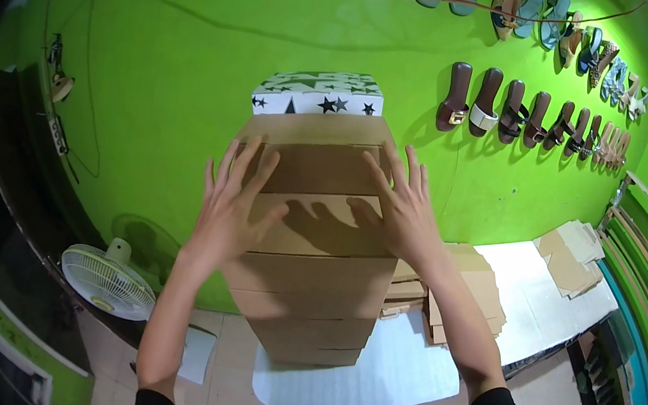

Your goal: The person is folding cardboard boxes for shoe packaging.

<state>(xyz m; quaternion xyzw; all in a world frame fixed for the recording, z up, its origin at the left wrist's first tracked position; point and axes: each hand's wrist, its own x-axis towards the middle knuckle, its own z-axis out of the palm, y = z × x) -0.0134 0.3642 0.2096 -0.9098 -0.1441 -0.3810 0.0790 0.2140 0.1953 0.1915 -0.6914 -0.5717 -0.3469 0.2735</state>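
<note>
A tall stack of plain brown cardboard boxes (303, 283) rises from a white table (391, 372) against a green wall. On top sits a white box printed with black stars (319, 94). My left hand (230, 205) is spread flat on the front of the stack's upper boxes, left side. My right hand (400, 207) lies flat with its fingers apart on the same boxes, right side. Neither hand grips anything. Both forearms reach up from the lower edge.
A lower pile of brown boxes (461, 294) sits right of the stack, with flat cardboard pieces (571, 256) farther right. Sandals (521, 115) hang in rows on the green wall. A white fan (109, 281) stands low left. Shelving (647, 284) runs along the right.
</note>
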